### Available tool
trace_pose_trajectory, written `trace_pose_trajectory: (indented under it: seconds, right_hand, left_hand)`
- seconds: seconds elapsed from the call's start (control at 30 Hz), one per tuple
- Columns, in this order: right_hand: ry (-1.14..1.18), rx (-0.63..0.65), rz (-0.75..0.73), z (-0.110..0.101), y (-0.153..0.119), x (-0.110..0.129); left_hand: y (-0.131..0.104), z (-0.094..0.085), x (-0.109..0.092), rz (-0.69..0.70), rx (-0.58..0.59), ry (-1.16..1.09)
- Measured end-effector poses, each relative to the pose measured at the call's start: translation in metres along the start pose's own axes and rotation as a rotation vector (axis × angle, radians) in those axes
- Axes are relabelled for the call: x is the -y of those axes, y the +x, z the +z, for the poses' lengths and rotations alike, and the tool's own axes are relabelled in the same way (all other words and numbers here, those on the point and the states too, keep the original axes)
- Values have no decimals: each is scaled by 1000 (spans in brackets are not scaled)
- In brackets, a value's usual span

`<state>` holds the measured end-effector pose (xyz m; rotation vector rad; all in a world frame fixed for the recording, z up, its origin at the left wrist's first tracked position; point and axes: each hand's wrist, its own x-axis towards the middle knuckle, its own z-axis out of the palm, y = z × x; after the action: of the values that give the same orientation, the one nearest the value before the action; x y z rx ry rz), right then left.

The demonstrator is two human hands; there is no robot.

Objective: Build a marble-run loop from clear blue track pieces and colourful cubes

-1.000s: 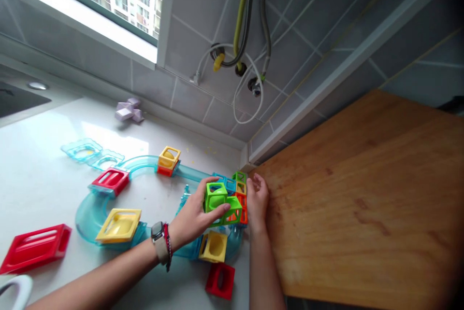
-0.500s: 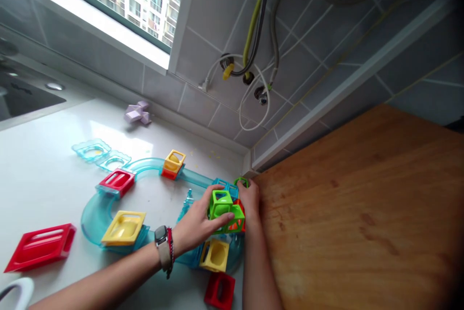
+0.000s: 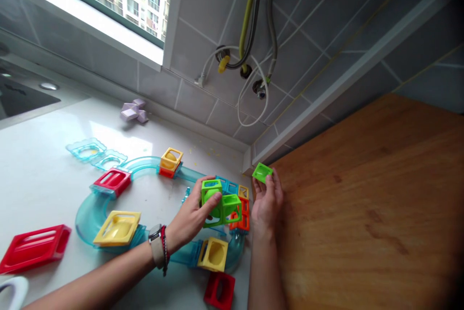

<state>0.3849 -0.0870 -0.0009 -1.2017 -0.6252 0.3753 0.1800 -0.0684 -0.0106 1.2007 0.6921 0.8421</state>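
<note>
My left hand (image 3: pixel 194 213) is closed on a joined cluster of green toy blocks (image 3: pixel 231 206), held above the loop of toy track. Between the thumb and fingers of my right hand (image 3: pixel 267 201) is a single green block (image 3: pixel 262 173), near the wall corner. Below and between the hands stand orange blocks (image 3: pixel 243 214), blue blocks (image 3: pixel 227 185) and a small yellow block (image 3: pixel 243 191). The translucent blue track (image 3: pixel 87 220) carries a large yellow block (image 3: pixel 119 228), a red block (image 3: pixel 113 181), a yellow block over orange (image 3: pixel 171 160) and another yellow block (image 3: pixel 214 254).
A long red block (image 3: pixel 36 248) and a smaller red block (image 3: pixel 219 290) lie outside the loop. Clear blue pieces (image 3: pixel 86 148) and a lilac object (image 3: pixel 133 111) sit farther back. A wooden board (image 3: pixel 355 213) stands at the right; a sink (image 3: pixel 25 90) is at far left.
My right hand has lifted the single green block up and rightward, away from the blue blocks. My left hand has shifted slightly left with its green cluster, uncovering more of the orange blocks.
</note>
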Motion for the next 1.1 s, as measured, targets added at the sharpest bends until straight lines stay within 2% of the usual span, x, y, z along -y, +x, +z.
trace_pose_trajectory:
  seconds: [0.1, 0.27, 0.6, 0.87, 1.1]
  right_hand:
    - [192, 94, 116, -9, -25, 13]
    - [282, 172, 186, -24, -49, 12]
    - [349, 207, 232, -26, -53, 15]
    - [414, 222, 286, -25, -54, 9]
    - [431, 153, 363, -24, -54, 0]
  left_hand:
    - [1, -2, 1, -26, -47, -26]
    - [1, -2, 1, 98, -52, 69]
    - [1, 1, -2, 101, 80, 203]
    - [3, -5, 2, 141, 43, 187]
    - [6, -6, 4, 141, 16, 205]
